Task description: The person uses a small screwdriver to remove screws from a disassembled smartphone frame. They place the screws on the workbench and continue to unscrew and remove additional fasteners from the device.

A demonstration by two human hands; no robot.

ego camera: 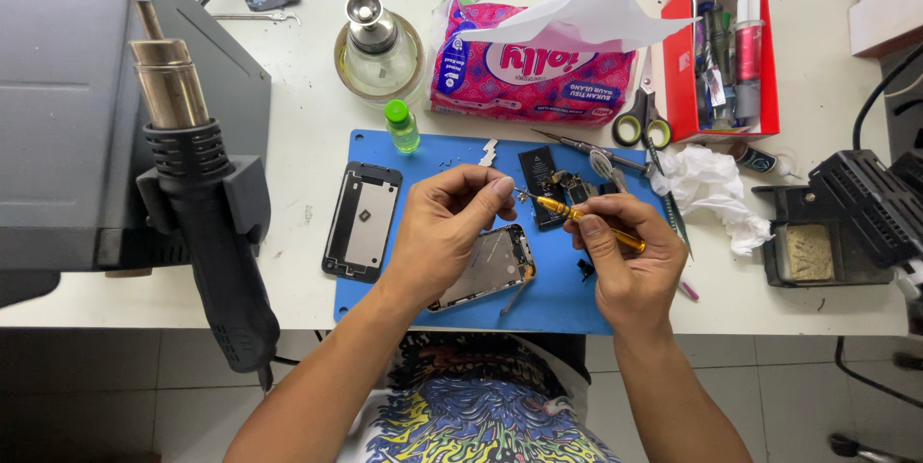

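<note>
My right hand (627, 256) grips a yellow-handled screwdriver (586, 222) whose tip points left toward my left hand. My left hand (450, 232) is closed, with thumb and forefinger pinched at the screwdriver's tip; anything held there is too small to see. Under my left hand lies an opened phone frame (495, 266) on a blue work mat (433, 160). A black phone back panel (362, 222) rests at the mat's left edge. A black battery and small parts (548, 179) lie on the mat beyond my hands.
A hot-air gun (197, 199) hangs in its holder on a grey station at left. A glass dispenser bottle (377, 45), small green bottle (402, 126), pink tissue pack (534, 64), red tool box (721, 59), scissors (642, 122), crumpled tissue (716, 189) and soldering stand (841, 223) surround the mat.
</note>
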